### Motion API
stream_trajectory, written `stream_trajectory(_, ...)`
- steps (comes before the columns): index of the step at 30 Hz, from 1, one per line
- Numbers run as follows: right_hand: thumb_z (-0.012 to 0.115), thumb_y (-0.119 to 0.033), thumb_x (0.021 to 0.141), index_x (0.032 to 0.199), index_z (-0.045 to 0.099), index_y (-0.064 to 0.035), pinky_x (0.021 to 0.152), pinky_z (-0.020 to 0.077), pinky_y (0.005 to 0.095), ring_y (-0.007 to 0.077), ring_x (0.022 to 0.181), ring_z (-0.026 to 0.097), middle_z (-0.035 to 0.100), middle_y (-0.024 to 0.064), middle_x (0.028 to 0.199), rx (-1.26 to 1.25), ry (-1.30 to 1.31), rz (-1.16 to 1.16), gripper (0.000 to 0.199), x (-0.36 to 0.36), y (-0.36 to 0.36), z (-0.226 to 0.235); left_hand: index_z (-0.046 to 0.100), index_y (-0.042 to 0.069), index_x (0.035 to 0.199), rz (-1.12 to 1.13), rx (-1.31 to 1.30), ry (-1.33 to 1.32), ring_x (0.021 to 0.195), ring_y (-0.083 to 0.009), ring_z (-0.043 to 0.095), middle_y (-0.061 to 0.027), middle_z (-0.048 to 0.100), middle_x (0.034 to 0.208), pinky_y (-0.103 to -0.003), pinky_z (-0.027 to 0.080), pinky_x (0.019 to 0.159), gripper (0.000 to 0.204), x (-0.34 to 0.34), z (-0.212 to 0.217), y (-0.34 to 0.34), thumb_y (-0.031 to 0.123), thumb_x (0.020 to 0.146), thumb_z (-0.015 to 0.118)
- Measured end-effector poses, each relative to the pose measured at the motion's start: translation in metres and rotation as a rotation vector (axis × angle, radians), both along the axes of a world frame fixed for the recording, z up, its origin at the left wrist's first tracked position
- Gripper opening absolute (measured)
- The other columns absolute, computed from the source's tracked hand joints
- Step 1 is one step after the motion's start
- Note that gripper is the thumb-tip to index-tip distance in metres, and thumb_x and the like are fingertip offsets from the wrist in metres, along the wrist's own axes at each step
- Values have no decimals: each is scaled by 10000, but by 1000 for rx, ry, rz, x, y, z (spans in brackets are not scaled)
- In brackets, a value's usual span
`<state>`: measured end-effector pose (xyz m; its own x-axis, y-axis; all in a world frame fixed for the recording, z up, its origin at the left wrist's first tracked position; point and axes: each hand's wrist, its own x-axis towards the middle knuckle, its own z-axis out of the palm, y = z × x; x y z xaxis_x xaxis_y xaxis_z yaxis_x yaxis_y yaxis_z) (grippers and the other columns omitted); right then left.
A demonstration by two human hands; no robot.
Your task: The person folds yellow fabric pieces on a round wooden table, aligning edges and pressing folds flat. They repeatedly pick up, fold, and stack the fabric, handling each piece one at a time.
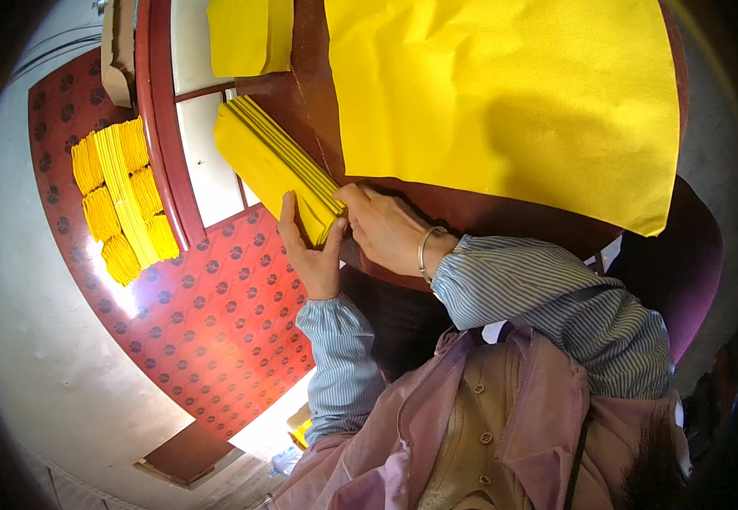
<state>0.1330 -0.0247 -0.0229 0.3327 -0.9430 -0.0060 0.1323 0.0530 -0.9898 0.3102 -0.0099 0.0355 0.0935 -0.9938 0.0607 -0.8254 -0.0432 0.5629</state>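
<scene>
A long yellow bundle (271, 166), pleated into several narrow folds, lies slantwise at the left edge of the dark red table. Its near end is in my left hand (316, 263), with the thumb on one side and the fingers on the other. My right hand (390, 234), a bangle at its wrist, pinches the folds at that same end from the right; its fingertips are partly hidden. Beyond the bundle, a large flat yellow sheet (505, 93) covers much of the table (309, 106). Whether the yellow material is cloth or paper, I cannot tell.
A folded yellow stack (248, 36) lies at the table's far left. Several pleated yellow bundles (122, 200) rest on a red, black-patterned mat (216, 314) to the left. A purple seat (699, 285) stands at the right, and a wooden piece (118, 64) at the far left.
</scene>
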Motion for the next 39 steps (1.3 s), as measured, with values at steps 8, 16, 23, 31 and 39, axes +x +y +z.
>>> stream_trajectory(8, 557, -22, 962, 1365, 453, 19, 846, 580, 494, 459, 993, 704, 678, 307, 1120, 171, -177, 35, 418, 2, 12, 7, 382, 18, 1608, 16, 18, 79, 1440, -278, 466, -149, 431, 1602, -389, 395, 1187, 764, 0, -2, 5, 142, 948, 748)
stream_trajectory(16, 578, -21, 938, 1383, 446, -4, 804, 591, 508, 456, 925, 719, 686, 305, 1086, 238, -229, 101, 465, 4, 12, 9, 369, 11, 1615, 19, 14, 148, 1443, -276, 471, -153, 419, 1627, -396, 380, 1197, 749, 7, -7, 6, 297, 1003, 692)
stream_trajectory(23, 593, -40, 932, 1404, 455, -52, 773, 592, 521, 450, 850, 727, 710, 282, 935, 152, -246, 64, 491, 7, 14, 7, 354, 10, 1620, 6, -2, 135, 1443, -278, 467, -146, 427, 1619, -393, 384, 1190, 728, -3, -7, 7, 166, 996, 695)
stream_trajectory(31, 565, -36, 943, 1415, 430, 5, 720, 586, 496, 422, 787, 726, 713, 251, 845, 224, -250, 30, 493, 5, 17, 6, 351, 4, 1618, -18, -47, -34, 1463, -302, 444, -180, 403, 1622, -415, 366, 1204, 587, -8, -11, 6, 185, 1079, 495)
stream_trajectory(39, 574, -41, 956, 1409, 419, 56, 634, 581, 413, 311, 661, 723, 709, 194, 765, 243, -366, -8, 489, 9, 19, 2, 355, -1, 1619, 5, -69, 21, 1471, -321, 436, -198, 404, 1615, -425, 355, 1213, 577, -8, -14, 8, 254, 1104, 408)
